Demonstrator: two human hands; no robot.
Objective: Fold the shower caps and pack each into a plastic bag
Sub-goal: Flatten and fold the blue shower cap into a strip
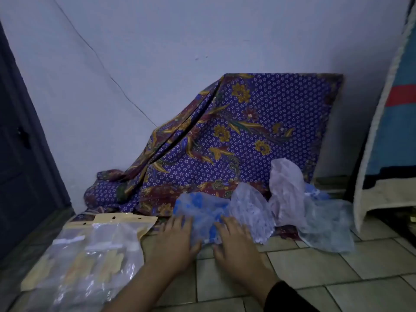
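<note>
A clear shower cap with blue print (203, 216) lies crumpled on the tiled floor in front of me. My left hand (174, 243) rests flat on its left side with fingers spread. My right hand (235, 244) presses on its right side, fingers straight. To the right lie a white-dotted clear cap (252, 212), a pinkish cap (287, 190) and a pale blue cap (326, 226), heaped together. A pile of clear plastic bags (90, 262) with tan header cards lies on the floor at the left.
A purple batik cloth (236, 136) drapes over something leaning on the white wall behind the caps. A dark door (20, 165) stands at the left. A striped mat with a pale border (387, 131) leans at the right. Tiled floor (315, 278) spreads in front.
</note>
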